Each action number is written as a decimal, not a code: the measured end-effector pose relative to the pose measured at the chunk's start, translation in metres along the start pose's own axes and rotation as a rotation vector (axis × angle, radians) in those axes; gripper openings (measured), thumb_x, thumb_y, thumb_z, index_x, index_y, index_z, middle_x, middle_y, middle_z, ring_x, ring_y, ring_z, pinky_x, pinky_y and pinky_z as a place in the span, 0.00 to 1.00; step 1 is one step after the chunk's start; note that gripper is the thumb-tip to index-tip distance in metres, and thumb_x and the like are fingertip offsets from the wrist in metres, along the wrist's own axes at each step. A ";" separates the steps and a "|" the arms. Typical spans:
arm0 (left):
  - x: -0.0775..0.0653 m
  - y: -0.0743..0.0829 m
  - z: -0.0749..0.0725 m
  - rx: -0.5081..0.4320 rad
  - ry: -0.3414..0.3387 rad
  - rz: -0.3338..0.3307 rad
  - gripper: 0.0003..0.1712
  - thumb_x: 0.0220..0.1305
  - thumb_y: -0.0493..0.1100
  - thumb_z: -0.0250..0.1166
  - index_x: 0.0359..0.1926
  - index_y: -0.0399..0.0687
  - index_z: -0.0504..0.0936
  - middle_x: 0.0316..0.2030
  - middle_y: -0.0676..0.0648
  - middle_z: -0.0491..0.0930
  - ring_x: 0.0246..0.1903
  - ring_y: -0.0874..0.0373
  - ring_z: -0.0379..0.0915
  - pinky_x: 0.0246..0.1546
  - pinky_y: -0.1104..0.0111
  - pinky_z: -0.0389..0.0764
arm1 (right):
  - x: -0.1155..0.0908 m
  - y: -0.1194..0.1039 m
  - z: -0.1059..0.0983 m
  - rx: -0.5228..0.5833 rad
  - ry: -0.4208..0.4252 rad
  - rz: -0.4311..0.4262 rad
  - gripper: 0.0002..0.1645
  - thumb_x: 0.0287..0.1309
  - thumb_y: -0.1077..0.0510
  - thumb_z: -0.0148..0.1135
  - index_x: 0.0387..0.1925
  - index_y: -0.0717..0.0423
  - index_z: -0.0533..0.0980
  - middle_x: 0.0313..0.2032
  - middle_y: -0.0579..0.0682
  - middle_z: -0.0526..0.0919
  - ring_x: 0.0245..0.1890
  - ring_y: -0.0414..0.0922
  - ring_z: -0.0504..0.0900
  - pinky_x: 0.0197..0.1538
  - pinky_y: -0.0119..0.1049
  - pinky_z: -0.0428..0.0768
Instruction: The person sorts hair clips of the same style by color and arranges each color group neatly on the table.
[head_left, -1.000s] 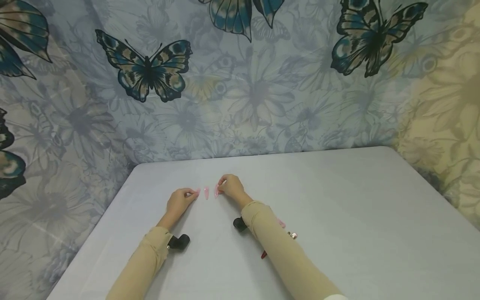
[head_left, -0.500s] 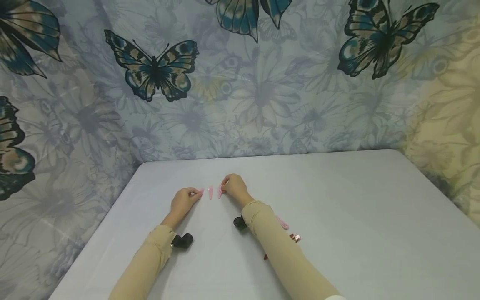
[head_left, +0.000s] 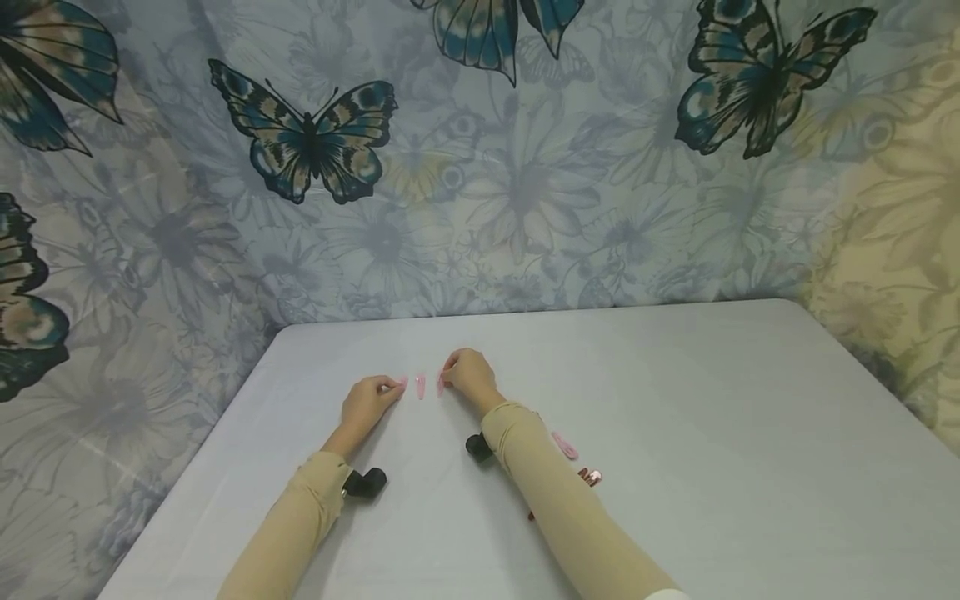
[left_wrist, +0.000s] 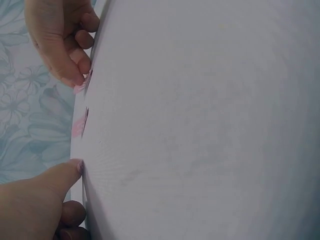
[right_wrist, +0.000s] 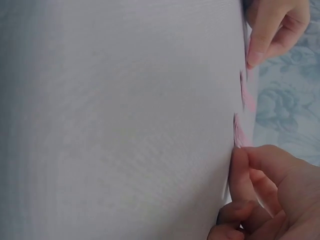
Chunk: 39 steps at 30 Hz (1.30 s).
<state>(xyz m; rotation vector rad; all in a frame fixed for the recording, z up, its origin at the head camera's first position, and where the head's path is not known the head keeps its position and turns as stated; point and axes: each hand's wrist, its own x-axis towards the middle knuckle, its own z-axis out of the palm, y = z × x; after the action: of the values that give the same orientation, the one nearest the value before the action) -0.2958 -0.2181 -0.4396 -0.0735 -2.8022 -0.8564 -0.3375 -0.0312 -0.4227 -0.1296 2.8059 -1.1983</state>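
Three pink hair clips stand in a row near the far left of the white table. My left hand [head_left: 367, 406] pinches the leftmost pink hair clip [head_left: 403, 382], which the fingers mostly cover. The middle pink hair clip [head_left: 421, 386] lies between my hands, untouched. At the right end of the row, my right hand [head_left: 470, 373] holds another pink hair clip [right_wrist: 240, 132] by its near end between thumb and finger. In the left wrist view, the middle clip shows as a slim pink piece between both hands.
Another pink hair clip [head_left: 565, 446] lies right of my right forearm. Beside it are small brown shiny clips [head_left: 590, 477]. A reddish piece [head_left: 532, 515] is mostly hidden by the sleeve. A butterfly-patterned cloth [head_left: 517, 200] hangs behind the white table [head_left: 675, 400].
The head view has shifted slightly, so the scene sits a little further right than a second ago. Both hands stay at their clips, with the right one barely moving.
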 end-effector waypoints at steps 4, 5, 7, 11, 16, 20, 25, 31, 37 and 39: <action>-0.001 -0.001 0.000 0.017 0.003 -0.011 0.10 0.53 0.48 0.65 0.29 0.45 0.83 0.12 0.53 0.61 0.15 0.59 0.55 0.16 0.67 0.58 | -0.001 -0.001 0.000 -0.019 -0.020 -0.016 0.05 0.45 0.60 0.65 0.21 0.55 0.77 0.16 0.42 0.76 0.21 0.40 0.71 0.24 0.31 0.67; -0.001 -0.001 0.000 0.021 0.005 -0.010 0.10 0.53 0.48 0.65 0.29 0.45 0.83 0.12 0.53 0.60 0.15 0.59 0.54 0.16 0.67 0.58 | -0.001 -0.001 -0.001 -0.021 -0.026 -0.012 0.04 0.45 0.60 0.65 0.21 0.55 0.77 0.16 0.42 0.76 0.21 0.40 0.71 0.24 0.32 0.67; -0.001 -0.001 0.000 0.022 0.009 -0.002 0.10 0.53 0.48 0.65 0.28 0.45 0.83 0.12 0.53 0.60 0.15 0.59 0.55 0.16 0.67 0.58 | -0.001 -0.002 -0.003 -0.020 -0.035 0.004 0.03 0.45 0.60 0.65 0.22 0.56 0.78 0.16 0.42 0.77 0.21 0.41 0.71 0.25 0.32 0.67; 0.000 0.001 0.001 0.015 0.006 0.003 0.10 0.54 0.48 0.65 0.28 0.45 0.83 0.12 0.54 0.61 0.15 0.60 0.55 0.16 0.68 0.58 | 0.000 -0.002 -0.006 -0.013 -0.048 0.040 0.03 0.45 0.61 0.64 0.24 0.56 0.79 0.17 0.42 0.77 0.22 0.41 0.72 0.26 0.33 0.67; 0.000 0.002 0.002 0.014 0.010 0.002 0.10 0.53 0.47 0.65 0.28 0.45 0.83 0.11 0.54 0.60 0.14 0.60 0.54 0.16 0.68 0.57 | 0.002 0.000 -0.005 -0.009 -0.051 0.041 0.03 0.45 0.60 0.65 0.24 0.55 0.79 0.17 0.41 0.78 0.22 0.40 0.72 0.26 0.33 0.67; 0.000 0.001 0.003 0.026 0.008 -0.001 0.10 0.53 0.47 0.66 0.27 0.45 0.82 0.11 0.54 0.60 0.14 0.60 0.54 0.16 0.68 0.57 | 0.002 0.001 -0.004 -0.004 -0.049 0.033 0.02 0.44 0.61 0.65 0.23 0.55 0.79 0.16 0.42 0.77 0.22 0.40 0.71 0.26 0.33 0.67; 0.000 0.000 0.003 0.041 -0.006 -0.007 0.10 0.53 0.48 0.65 0.26 0.45 0.81 0.11 0.54 0.61 0.15 0.59 0.55 0.16 0.68 0.57 | 0.001 0.001 -0.003 -0.001 -0.045 0.037 0.02 0.45 0.60 0.65 0.24 0.56 0.80 0.16 0.41 0.77 0.22 0.40 0.72 0.26 0.33 0.67; 0.001 0.002 0.003 0.040 -0.011 -0.019 0.09 0.54 0.47 0.65 0.26 0.46 0.81 0.12 0.53 0.61 0.15 0.59 0.55 0.16 0.68 0.57 | 0.002 0.002 -0.003 0.009 -0.023 0.033 0.02 0.45 0.61 0.65 0.22 0.56 0.80 0.15 0.41 0.77 0.22 0.40 0.72 0.28 0.34 0.68; 0.001 0.002 0.003 0.046 -0.007 -0.011 0.09 0.54 0.47 0.65 0.27 0.46 0.81 0.12 0.53 0.62 0.15 0.59 0.56 0.16 0.68 0.58 | 0.004 0.003 -0.002 0.009 -0.024 0.040 0.03 0.45 0.60 0.65 0.21 0.55 0.80 0.15 0.41 0.77 0.22 0.40 0.73 0.28 0.34 0.68; 0.001 0.001 0.004 0.049 -0.008 -0.007 0.10 0.54 0.47 0.65 0.27 0.46 0.81 0.12 0.54 0.63 0.15 0.59 0.56 0.16 0.68 0.58 | 0.004 0.003 -0.002 0.013 -0.022 0.044 0.03 0.45 0.60 0.65 0.21 0.55 0.80 0.15 0.42 0.77 0.22 0.40 0.73 0.27 0.34 0.68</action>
<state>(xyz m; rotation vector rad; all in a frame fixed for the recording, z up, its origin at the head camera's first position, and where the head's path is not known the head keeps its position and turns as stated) -0.2972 -0.2153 -0.4417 -0.0603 -2.8305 -0.7907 -0.3415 -0.0282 -0.4241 -0.0793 2.7667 -1.1976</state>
